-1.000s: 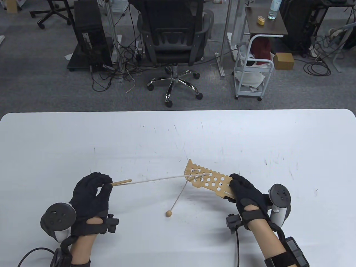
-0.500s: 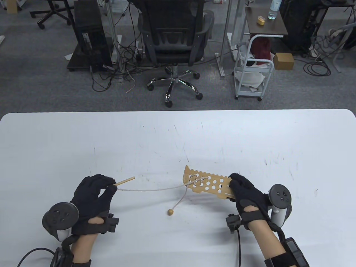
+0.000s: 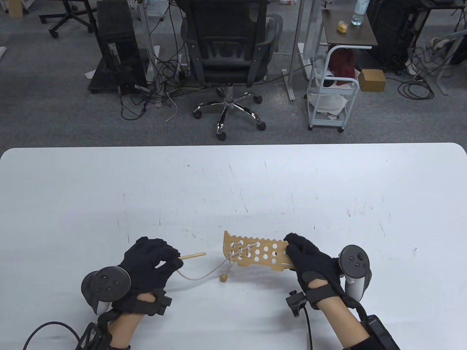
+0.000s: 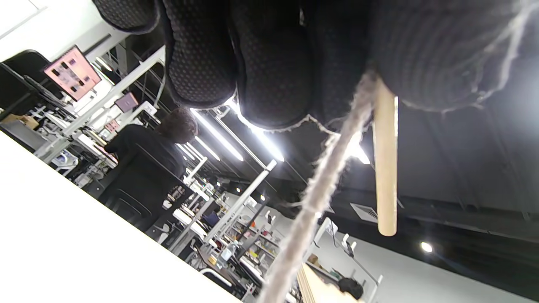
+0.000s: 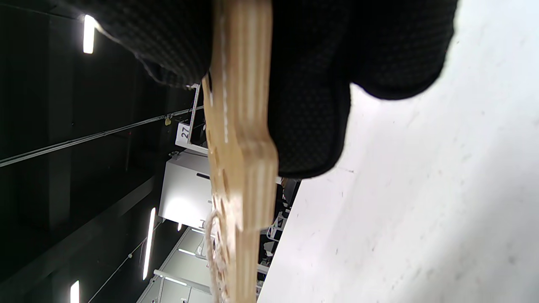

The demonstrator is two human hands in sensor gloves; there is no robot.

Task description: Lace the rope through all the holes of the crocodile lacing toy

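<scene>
A flat wooden crocodile board (image 3: pixel 255 254) with rows of holes is held above the white table (image 3: pixel 233 182); my right hand (image 3: pixel 304 260) grips its right end. In the right wrist view the board (image 5: pixel 240 139) shows edge-on between my fingers (image 5: pixel 311 105). A pale rope (image 3: pixel 204 275) is laced through the holes at the board's left end and sags toward my left hand (image 3: pixel 153 260), which pinches the rope's wooden needle (image 3: pixel 192 255). The left wrist view shows the needle (image 4: pixel 385 168) and rope (image 4: pixel 320 193) hanging from my fingers. The rope's other end hangs with a wooden bead (image 3: pixel 223 278).
Beyond the table's far edge stand an office chair (image 3: pixel 228 54), a computer tower (image 3: pixel 116 47) and a white cart (image 3: pixel 334 91). Cables trail from both wrists at the table's near edge.
Both hands moved toward each other and nearer the front edge. The taut rope has gone slack and now sags. The board shifted left and the bead with it.
</scene>
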